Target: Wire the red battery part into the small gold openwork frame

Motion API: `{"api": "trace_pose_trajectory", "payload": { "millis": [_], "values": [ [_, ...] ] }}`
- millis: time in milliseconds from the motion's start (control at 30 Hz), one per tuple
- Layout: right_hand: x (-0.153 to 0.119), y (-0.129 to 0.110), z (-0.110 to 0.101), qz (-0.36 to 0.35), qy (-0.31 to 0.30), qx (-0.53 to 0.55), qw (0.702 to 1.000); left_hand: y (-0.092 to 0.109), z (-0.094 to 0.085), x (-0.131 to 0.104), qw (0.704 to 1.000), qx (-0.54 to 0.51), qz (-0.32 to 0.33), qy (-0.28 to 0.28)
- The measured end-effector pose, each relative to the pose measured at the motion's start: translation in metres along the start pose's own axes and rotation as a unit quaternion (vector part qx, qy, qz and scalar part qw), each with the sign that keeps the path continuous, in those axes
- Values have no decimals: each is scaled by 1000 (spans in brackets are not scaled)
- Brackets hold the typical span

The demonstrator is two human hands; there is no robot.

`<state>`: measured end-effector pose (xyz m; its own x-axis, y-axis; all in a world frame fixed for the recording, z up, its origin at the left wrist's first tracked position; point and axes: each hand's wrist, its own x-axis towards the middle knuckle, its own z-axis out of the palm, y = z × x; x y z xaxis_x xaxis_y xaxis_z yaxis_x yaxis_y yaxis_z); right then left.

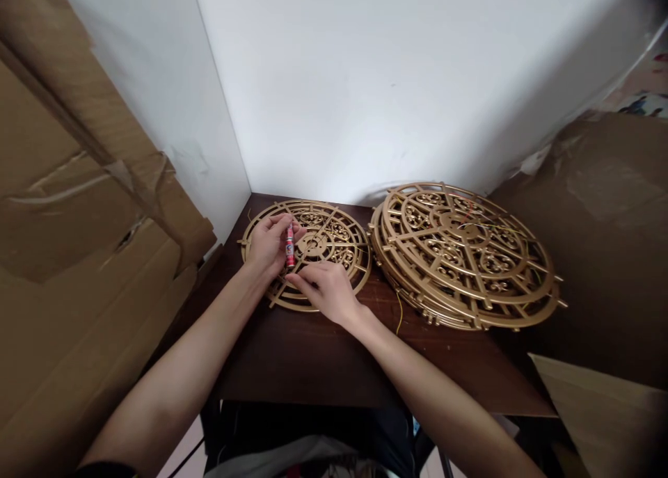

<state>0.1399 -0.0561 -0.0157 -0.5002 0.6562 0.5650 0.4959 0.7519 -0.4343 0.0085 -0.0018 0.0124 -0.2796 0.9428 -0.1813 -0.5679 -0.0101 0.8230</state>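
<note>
Between the thumb and fingers of my left hand (pixel 272 243) is a small red tube (pixel 290 248) with a printed label, held upright over a gold openwork disc (pixel 360 269). My right hand (pixel 324 287) is closed in a pinch just below the tube's lower end, over the disc's near part. Whatever its fingertips hold is too small to make out. The disc lies flat on the dark table, with rings, spokes and scrollwork around a solid centre. My hands and wrists hide part of its left and near side.
To the right, a tilted stack of several similar gold discs (pixel 470 255) stands on the dark brown table (pixel 313 367). A yellow string (pixel 400 314) hangs from the stack. White panels (pixel 334 102) rise behind, and cardboard (pixel 78 206) borders the left side.
</note>
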Motion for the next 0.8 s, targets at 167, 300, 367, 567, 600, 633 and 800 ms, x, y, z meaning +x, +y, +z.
{"api": "trace_pose_trajectory", "payload": {
  "millis": [167,300,367,567,600,633,800],
  "values": [
    [1,-3,-1,-43,-5,8,999,3,-1,1,1000,-9,16,18],
    [1,3,-2,14,11,-24,1000,-2,4,-7,999,28,14,-24],
    [1,6,-2,9,5,-42,999,-5,5,-10,997,51,16,-54],
    [2,4,-2,-23,-14,-30,999,-3,2,-6,998,48,32,-33],
    [2,4,-2,-29,-19,-22,999,-1,1,-4,998,43,32,-22],
    [2,3,-2,-38,-25,-16,999,0,0,-3,999,38,32,-13],
    [3,0,-7,-64,-17,12,998,9,-4,2,999,16,26,20]
  ]
}}
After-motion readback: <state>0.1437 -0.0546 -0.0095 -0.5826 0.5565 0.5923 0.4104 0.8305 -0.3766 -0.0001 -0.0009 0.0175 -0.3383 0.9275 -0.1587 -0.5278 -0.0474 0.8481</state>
